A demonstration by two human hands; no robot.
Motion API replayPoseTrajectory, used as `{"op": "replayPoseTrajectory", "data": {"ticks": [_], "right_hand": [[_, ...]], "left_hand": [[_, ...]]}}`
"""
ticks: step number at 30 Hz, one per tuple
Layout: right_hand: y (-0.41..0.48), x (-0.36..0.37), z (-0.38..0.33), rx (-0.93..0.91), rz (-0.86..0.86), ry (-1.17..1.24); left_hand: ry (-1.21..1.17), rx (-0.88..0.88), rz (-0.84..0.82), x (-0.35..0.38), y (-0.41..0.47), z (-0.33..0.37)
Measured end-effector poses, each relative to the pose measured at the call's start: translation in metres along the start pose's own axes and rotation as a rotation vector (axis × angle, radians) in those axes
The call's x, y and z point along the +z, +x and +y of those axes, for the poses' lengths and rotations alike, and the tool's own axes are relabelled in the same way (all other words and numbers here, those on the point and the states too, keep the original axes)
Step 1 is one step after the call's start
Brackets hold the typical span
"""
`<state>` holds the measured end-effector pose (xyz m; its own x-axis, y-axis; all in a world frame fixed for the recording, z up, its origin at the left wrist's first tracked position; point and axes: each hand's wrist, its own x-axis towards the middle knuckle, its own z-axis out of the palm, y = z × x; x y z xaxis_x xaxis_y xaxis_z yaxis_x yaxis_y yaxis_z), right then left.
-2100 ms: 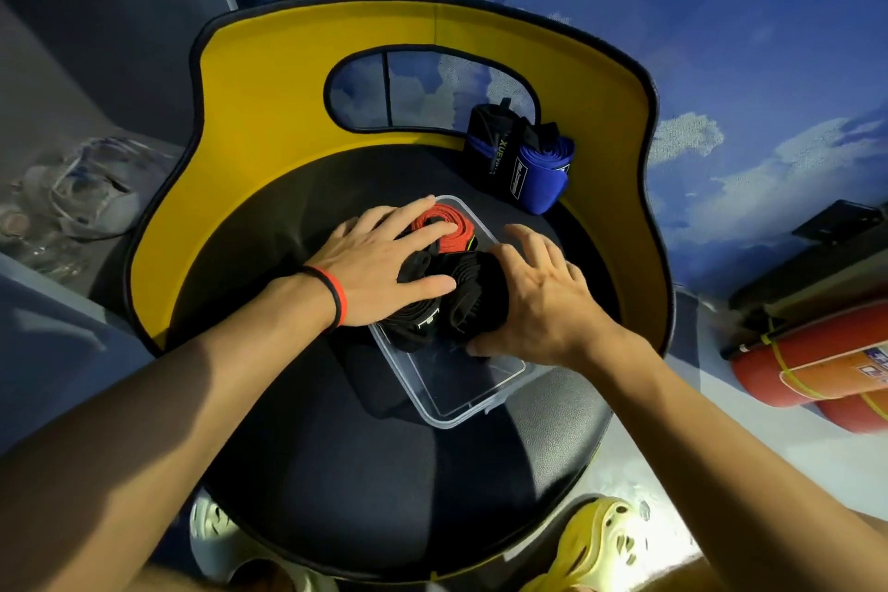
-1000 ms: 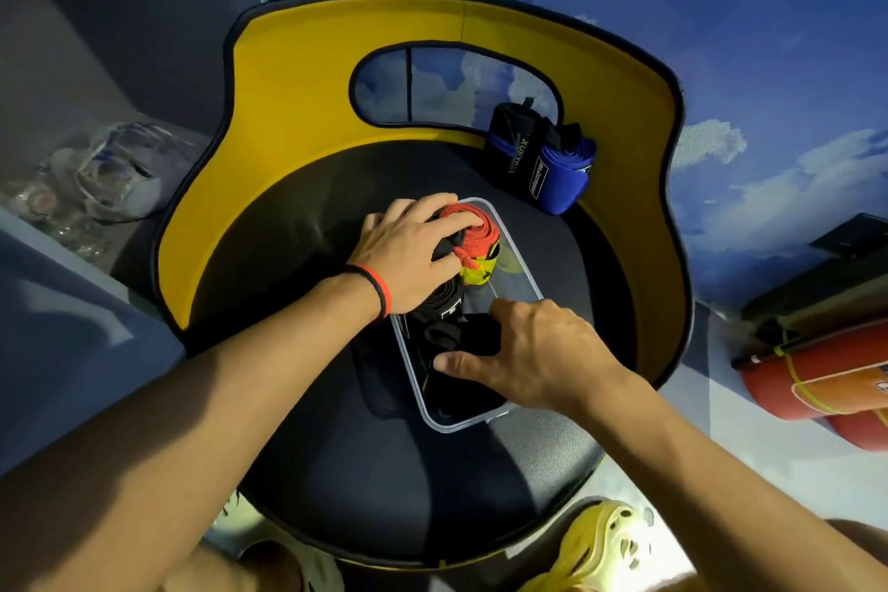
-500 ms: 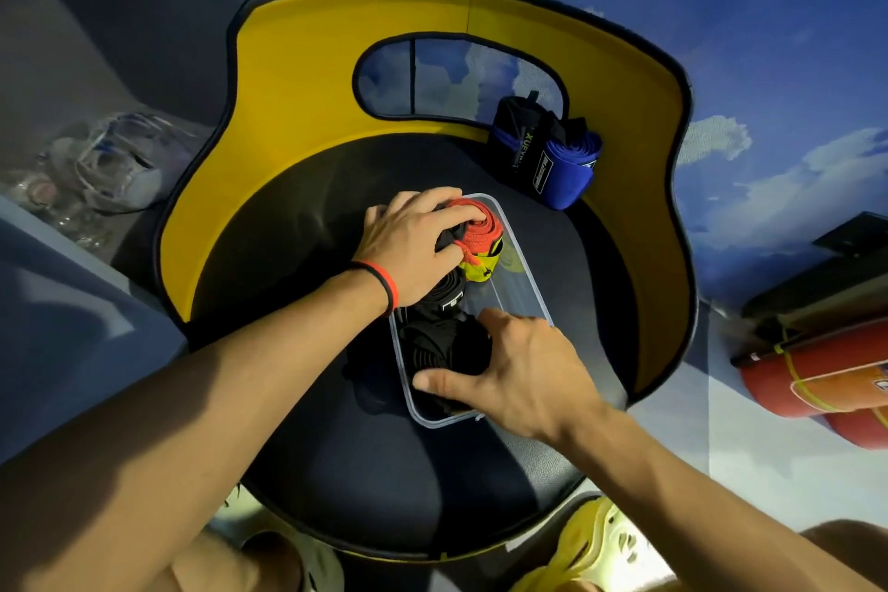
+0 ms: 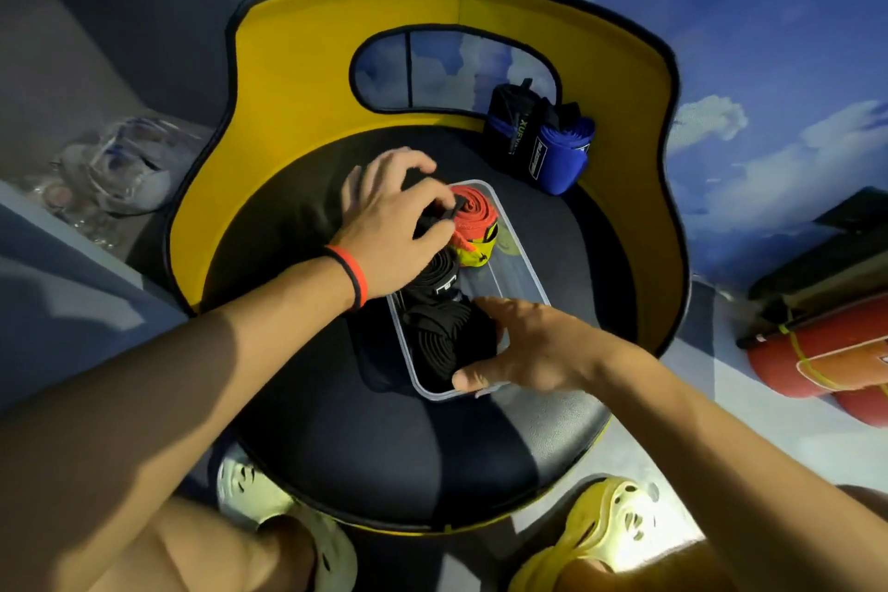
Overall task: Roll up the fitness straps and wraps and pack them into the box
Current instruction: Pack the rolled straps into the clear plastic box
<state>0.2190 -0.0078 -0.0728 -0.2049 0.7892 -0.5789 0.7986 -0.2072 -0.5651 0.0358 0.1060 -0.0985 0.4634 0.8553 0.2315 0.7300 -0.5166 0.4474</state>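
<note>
Head cam, looking down at the clear box (image 4: pixel 523 262) sitting on the black chair seat (image 4: pixel 384 437). Most of the gear was in it already. The red wrap (image 4: pixel 473 214) was coiled at the far end with a yellow-green roll (image 4: pixel 476 253) tucked just under it. A black strap roll (image 4: pixel 439 274) sat next to those, and two more black rolls (image 4: pixel 442 339) filled the near end.

My left hand (image 4: pixel 389 226) was curled over the far-left corner. Its thumb and fingers pinched the loose black tail right beside the red wrap, I reckon so the coil couldn't spring open. My right hand (image 4: pixel 533 346) was spread fairly flat, not gripping anything. The thumb lay along the near rim and the fingers pressed against the near black rolls, probably to squash them left and pin the box in place.

That squeeze makes sense, because the right side of the box showed bare floor. The blue and black wraps (image 4: pixel 543 144) were rolled but not packed, leaning against the yellow backrest (image 4: pixel 298 77), well apart from the box. My guess is that gap was meant for them.

Off to the sides were some red cylinders (image 4: pixel 817 351) on the right and a crumpled clear bag (image 4: pixel 115 168) on the left.
</note>
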Motion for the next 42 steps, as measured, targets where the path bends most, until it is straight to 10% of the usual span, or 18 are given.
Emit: {"op": "replayPoseTrajectory", "data": {"ticks": [5,11,21,29,42], "right_hand": [[0.008,-0.001,-0.003,0.029,-0.024,-0.025],[0.008,-0.027,-0.008,-0.029,-0.142,-0.226],[0.064,-0.068,0.016,-0.140,0.826,-0.109],[0.119,-0.096,0.046,0.181,0.704,-0.312],[0.129,-0.096,0.053,0.060,0.954,-0.297]], "left_hand": [[-0.104,0.135,-0.355,0.004,-0.054,0.006],[0.089,0.190,-0.287,0.027,-0.062,0.011],[0.113,0.211,-0.370,0.012,-0.052,-0.010],[0.079,0.200,-0.365,0.002,-0.037,-0.029],[-0.008,0.191,-0.347,0.003,-0.035,-0.033]]}}
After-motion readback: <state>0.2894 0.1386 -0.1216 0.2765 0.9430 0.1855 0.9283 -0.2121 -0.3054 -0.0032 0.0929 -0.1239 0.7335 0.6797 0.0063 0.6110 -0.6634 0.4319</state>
